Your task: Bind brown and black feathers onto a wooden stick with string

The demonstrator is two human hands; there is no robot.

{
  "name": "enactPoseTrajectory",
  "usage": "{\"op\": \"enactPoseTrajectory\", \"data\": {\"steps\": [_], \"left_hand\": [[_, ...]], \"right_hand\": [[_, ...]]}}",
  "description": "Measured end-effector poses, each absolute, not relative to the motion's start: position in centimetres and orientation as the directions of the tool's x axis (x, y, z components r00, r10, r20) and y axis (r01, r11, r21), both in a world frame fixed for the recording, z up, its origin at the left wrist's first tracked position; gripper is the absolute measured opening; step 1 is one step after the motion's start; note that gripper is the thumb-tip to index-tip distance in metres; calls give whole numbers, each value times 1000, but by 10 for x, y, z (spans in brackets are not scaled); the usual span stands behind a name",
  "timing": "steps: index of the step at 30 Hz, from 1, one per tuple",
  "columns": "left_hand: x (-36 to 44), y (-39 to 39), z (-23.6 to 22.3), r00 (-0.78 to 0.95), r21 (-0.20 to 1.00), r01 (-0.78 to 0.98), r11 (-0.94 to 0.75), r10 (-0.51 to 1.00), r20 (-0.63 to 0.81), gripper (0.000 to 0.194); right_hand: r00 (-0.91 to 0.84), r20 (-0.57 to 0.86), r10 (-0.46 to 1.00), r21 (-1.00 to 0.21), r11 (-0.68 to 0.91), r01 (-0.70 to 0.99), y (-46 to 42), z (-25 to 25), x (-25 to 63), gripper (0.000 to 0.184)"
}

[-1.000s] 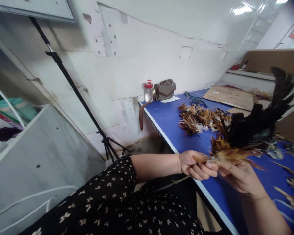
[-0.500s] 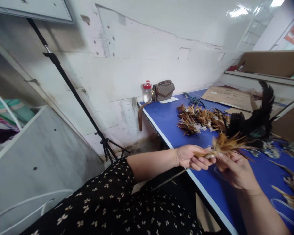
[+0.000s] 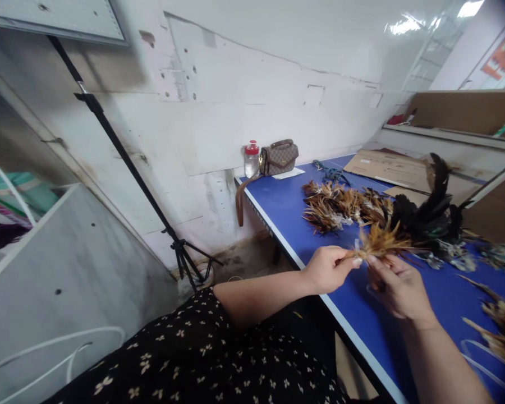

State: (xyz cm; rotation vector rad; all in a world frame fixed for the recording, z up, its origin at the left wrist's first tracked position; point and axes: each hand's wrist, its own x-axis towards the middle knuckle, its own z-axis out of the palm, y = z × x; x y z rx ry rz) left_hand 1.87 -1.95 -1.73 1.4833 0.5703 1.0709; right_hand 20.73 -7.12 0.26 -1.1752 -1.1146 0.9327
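Feather bundle pinched between two bare hands above a blue table

Head view: the Feather bundle is up off the near side of the tabletop, its golden-brown plumes fanning upward and to the right, with long black feathers rising beyond them. The left hand grips its left end between thumb and fingers. The right hand grasps it from the right, fingers curled around the base, with the thumb near the left hand's fingertips.

Behind the hands, a pile of brown feathers lies on the table, pale tips showing among it. To the right are grey-green feathers and, nearer the person, tan feathers beside a looped white cord. Flat cardboard rests toward the far end, near a small dark teal item too blurred to make out.

At the far left corner, a red-capped bottle stands just beside a checkered handbag, whose brown strap hangs over the edge. White paper lies by the bag. Left of the table, a black tripod stands close to the wall.
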Motion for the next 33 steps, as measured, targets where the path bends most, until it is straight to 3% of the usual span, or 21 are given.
{"op": "enactPoseTrajectory", "data": {"steps": [9,12,16,19,22,27,30,33], "left_hand": [[24,-2,-19,550,948,-265,-175,780,298,45],[28,-2,-24,495,937,-196,-288,796,348,44],[28,-4,-26,469,852,-27,-523,746,473,28],[24,-3,-21,502,816,-23,-578,699,509,30],[20,-1,-15,562,881,-75,-467,710,424,37],[20,2,-13,642,984,-149,-102,747,174,35],[24,3,-14,653,972,-201,123,756,40,36],[30,2,-14,587,933,-279,227,809,-21,41]], "right_hand": [[266,187,946,-982,190,16,-69,-4,204,70],[277,179,944,-984,177,34,-67,-9,205,71],[283,190,940,-982,183,52,-66,-10,205,73],[279,185,942,-983,178,50,-66,-9,204,75],[278,194,941,-981,189,46,-66,-9,203,75],[286,191,939,-981,190,31,-65,-10,201,71],[286,183,941,-983,176,50,-64,-9,201,71],[306,187,933,-982,176,65,-63,-9,201,73]]}}
